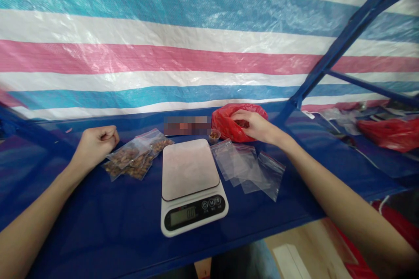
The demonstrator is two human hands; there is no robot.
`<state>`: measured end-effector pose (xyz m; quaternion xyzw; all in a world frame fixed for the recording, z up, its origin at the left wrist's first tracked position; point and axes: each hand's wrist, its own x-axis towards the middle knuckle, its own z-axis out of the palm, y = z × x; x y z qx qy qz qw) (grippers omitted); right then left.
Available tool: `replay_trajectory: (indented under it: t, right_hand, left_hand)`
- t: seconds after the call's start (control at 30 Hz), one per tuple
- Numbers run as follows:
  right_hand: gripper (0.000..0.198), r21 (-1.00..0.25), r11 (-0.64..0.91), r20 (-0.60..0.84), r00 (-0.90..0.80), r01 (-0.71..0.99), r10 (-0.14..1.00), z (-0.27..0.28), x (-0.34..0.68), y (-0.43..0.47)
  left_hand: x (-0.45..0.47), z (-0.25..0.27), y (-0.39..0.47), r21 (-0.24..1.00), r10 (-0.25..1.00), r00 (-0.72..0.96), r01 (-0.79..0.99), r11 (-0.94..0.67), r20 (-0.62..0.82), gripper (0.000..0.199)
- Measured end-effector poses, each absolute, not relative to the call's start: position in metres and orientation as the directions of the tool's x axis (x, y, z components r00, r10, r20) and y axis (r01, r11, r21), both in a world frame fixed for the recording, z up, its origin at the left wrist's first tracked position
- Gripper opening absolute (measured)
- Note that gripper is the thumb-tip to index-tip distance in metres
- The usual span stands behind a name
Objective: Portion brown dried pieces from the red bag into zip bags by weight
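My left hand [98,141] rests in a fist on the blue table, with nothing showing in it. Just right of it lie several clear zip bags [131,157] filled with brown, nut-like pieces. At the back, my right hand [253,125] reaches into the mouth of a red plastic bag [225,122]. Its thumb and fingers are apart over brown contents [242,124]; some fingertips are hidden. Between the hands stands a white kitchen scale [190,170], its plate bare and its display reading about zero. Flat, unfilled zip bags [247,168] overlap to its right.
A small clear cup [214,135] with brown pieces stands beside the red bag. Behind the scale is a blurred-out rectangular item [187,126]. A striped tarp [163,59] hangs behind the blue table [131,226]. Blue metal bars [340,48] and another red bag [391,133] are at right.
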<state>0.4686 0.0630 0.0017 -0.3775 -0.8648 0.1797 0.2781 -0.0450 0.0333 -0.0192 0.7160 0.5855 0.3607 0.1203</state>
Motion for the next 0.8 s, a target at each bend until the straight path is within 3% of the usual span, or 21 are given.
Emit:
replay_trajectory:
  t: [0.13,0.5,0.8]
  right_hand:
    - [0.04,-0.378,0.692,0.355,-0.594,0.614,0.722,-0.012,0.453,0.062]
    - [0.031,-0.337,0.716,0.413,-0.588,0.611,0.696,-0.008,0.447,0.057]
    - [0.036,-0.336,0.696,0.292,-0.632,0.634,0.717,-0.001,0.468,0.058]
  left_hand:
    - [-0.048,-0.022,0.034,0.591,0.926,0.06,0.754,-0.287,0.373,0.021]
    - [-0.042,-0.016,0.03,0.615,0.935,0.046,0.742,-0.268,0.351,0.02]
    - [-0.041,-0.014,0.03,0.613,0.937,0.052,0.743,-0.268,0.347,0.018]
